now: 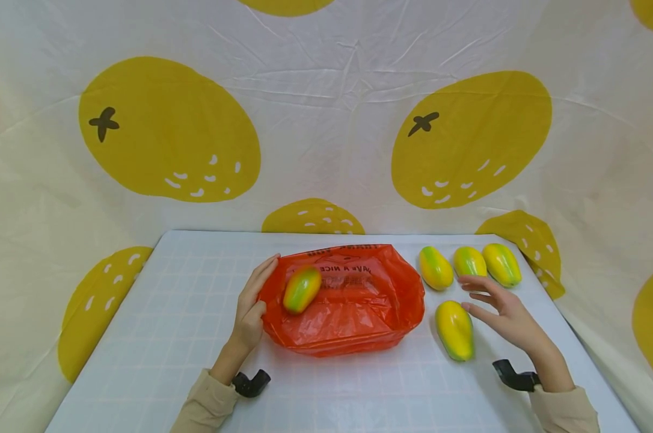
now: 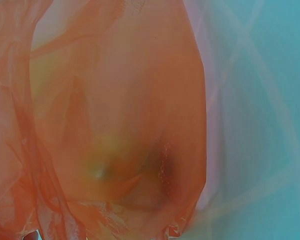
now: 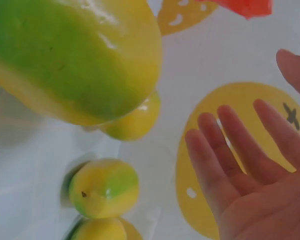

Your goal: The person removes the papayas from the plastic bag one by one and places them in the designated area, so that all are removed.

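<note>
A red plastic bag (image 1: 348, 325) lies on its side on the table, mouth spread open. One yellow-green mango (image 1: 302, 290) is inside it, at the left. My left hand (image 1: 251, 307) grips the bag's left edge between thumb and fingers. In the left wrist view the red film (image 2: 140, 100) fills most of the picture, and a blurred mango shows through it. My right hand (image 1: 499, 310) is held above the table with fingers extended, holding nothing. Its thumb tip is close to the nearest mango (image 1: 454, 331); that mango looms large in the right wrist view.
Three more mangoes stand in a row at the back right: a left one (image 1: 436, 268), a middle one (image 1: 469, 261) and a right one (image 1: 502, 264). A pale cloth (image 1: 326, 132) with printed yellow fruit hangs behind the white gridded table (image 1: 142, 337).
</note>
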Available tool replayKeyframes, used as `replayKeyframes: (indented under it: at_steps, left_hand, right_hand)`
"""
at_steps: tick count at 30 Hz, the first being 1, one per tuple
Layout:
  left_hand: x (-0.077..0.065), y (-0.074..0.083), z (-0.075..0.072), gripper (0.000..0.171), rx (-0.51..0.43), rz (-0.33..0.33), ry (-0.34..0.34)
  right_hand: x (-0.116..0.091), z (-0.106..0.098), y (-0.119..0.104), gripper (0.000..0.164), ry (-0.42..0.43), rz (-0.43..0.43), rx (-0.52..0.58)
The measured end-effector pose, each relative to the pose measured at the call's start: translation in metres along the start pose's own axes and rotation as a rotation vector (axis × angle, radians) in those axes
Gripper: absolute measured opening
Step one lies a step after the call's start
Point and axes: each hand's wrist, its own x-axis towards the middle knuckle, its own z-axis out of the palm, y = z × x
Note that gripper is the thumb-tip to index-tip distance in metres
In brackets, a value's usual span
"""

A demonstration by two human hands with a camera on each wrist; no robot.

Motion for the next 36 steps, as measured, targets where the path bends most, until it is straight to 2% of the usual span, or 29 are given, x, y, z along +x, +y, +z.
replayKeyframes:
  at_steps: [7,12,24,31,36]
  left_hand:
    - [0.000,0.001,0.000,0.084,0.000,-0.008,-0.001]
    - [0.000,0.001,0.000,0.083,0.004,-0.018,0.000]
    - [0.000,0.000,0.000,0.084,-0.006,-0.003,0.002]
    - [0.000,0.000,0.000,0.084,-0.013,0.004,0.000]
    - [0.001,0.000,0.000,0.083,-0.012,0.005,0.004]
  right_hand:
    - [0.004,0.001,-0.018,0.050,0.085,-0.017,-0.002]
    - [0.007,0.000,-0.031,0.047,0.115,-0.014,0.017]
    - [0.018,0.000,-0.071,0.035,0.116,0.067,0.135]
    - [0.026,0.002,-0.090,0.034,0.106,0.088,0.170]
    - [0.034,0.004,-0.103,0.035,0.103,0.070,0.173]
